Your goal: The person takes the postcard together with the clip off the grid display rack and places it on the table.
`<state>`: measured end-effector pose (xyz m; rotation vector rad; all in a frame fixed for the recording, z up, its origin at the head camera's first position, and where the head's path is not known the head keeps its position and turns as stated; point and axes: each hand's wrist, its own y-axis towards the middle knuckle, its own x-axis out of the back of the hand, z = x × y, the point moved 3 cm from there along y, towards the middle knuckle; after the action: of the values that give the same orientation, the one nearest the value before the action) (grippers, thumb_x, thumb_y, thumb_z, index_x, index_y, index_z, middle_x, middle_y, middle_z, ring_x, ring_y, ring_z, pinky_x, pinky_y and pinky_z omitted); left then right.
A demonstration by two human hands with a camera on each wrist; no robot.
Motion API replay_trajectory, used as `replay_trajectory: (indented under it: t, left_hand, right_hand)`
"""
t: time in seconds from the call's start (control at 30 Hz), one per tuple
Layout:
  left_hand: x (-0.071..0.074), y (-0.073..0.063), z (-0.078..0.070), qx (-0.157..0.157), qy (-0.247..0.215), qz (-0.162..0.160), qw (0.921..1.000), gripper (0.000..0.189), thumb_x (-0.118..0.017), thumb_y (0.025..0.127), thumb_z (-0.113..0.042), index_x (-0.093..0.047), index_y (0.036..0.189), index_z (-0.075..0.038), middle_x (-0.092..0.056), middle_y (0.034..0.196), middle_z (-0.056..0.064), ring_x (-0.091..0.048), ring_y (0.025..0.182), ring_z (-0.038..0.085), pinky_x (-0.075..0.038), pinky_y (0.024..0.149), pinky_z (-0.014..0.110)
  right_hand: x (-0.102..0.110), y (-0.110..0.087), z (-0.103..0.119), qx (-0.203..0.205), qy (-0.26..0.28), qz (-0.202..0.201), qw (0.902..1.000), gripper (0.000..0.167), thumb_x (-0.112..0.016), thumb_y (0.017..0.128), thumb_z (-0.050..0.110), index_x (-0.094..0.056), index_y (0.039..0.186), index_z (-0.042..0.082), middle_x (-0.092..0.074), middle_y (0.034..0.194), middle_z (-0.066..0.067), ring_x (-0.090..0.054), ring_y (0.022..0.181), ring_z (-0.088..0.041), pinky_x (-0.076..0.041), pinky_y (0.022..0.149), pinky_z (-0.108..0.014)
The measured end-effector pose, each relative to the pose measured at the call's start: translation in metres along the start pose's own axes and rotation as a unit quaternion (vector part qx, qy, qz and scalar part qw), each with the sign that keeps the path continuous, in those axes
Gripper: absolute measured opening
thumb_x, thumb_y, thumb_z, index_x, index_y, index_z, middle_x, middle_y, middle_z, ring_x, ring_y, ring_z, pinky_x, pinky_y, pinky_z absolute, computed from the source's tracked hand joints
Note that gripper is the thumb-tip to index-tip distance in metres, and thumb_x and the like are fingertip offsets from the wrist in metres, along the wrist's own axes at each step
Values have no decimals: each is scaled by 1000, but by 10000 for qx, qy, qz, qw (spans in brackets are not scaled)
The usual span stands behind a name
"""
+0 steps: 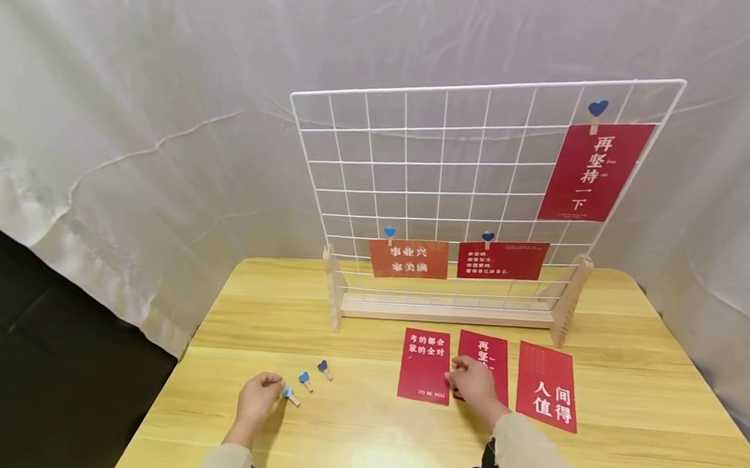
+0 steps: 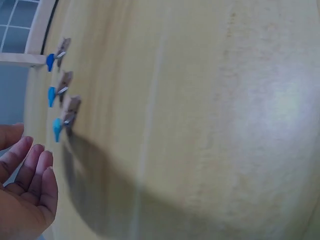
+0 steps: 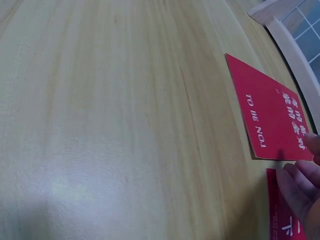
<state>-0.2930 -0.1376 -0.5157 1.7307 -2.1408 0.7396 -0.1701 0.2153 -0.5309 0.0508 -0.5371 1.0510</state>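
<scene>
My left hand [image 1: 258,402] is beside a light blue heart clothespin [image 1: 293,397], its fingers loosely bent and holding nothing. A mid-blue heart clothespin [image 1: 306,381] and a dark blue one [image 1: 325,370] lie further up in a slanting row; the left wrist view shows all three just past the fingertips [image 2: 49,172]. Over the middle red card [image 1: 493,350] hovers my right hand [image 1: 474,384], covering part of its print. Its fingertips come close to the right edge of the left red card [image 1: 424,367], thumb apart from fingers. A third red card [image 1: 546,388] lies to the right.
Behind the cards stands a white wire grid [image 1: 424,148] on a wooden base [image 1: 447,313]. Heart clothespins hold a tall red card [image 1: 597,175] at its upper right, and an orange-red card [image 1: 408,258] and a wide red card [image 1: 503,260] low down. A pale curtain [image 1: 165,110] hangs around.
</scene>
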Motion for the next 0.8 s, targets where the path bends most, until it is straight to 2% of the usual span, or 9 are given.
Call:
replay_trajectory:
  t: [0.17, 0.3, 0.67, 0.77, 0.8]
  left_hand:
    - [3, 0, -17, -365, 120, -21, 9993, 24, -51, 85, -10, -54, 102, 7, -57, 90, 13, -53, 83, 26, -45, 69, 36]
    - [2, 0, -33, -656, 110, 53, 9978, 27, -52, 86, -13, -53, 105, 6, -57, 93, 13, -52, 87, 28, -44, 72, 39]
    - [-13, 6, -82, -1200, -279, 293, 9919, 25, -55, 84, -13, -55, 106, 0, -56, 97, 9, -52, 91, 25, -44, 78, 38]
    - [-18, 6, -97, -1366, -371, 404, 9891, 26, -55, 84, -13, -55, 107, -1, -56, 98, 9, -52, 92, 24, -43, 79, 37]
    - [-19, 5, -102, -1418, -385, 440, 9882, 27, -56, 84, -14, -55, 107, -1, -56, 99, 9, -52, 92, 24, -44, 79, 37]
  right_hand:
    - [7, 0, 4, 117, 40, 3, 9999, 37, -57, 82, 8, -48, 115, -7, -59, 85, -10, -57, 70, -19, -50, 60, -30]
    - [13, 2, 10, 264, 287, 38, 9992, 39, -59, 80, 8, -48, 115, -6, -59, 92, -15, -58, 78, -25, -50, 64, -33]
    - [41, 4, 33, 577, 714, 74, 9957, 39, -57, 82, 11, -47, 117, -5, -55, 103, -22, -55, 90, -29, -47, 75, -38]
    - [50, 10, 29, 587, 701, 18, 9958, 44, -58, 83, 18, -46, 120, -2, -55, 105, -18, -55, 92, -26, -46, 77, -37]
    - [51, 21, 16, 648, 666, -95, 9956, 45, -59, 82, 25, -47, 120, 3, -56, 104, -14, -56, 91, -23, -47, 76, -34]
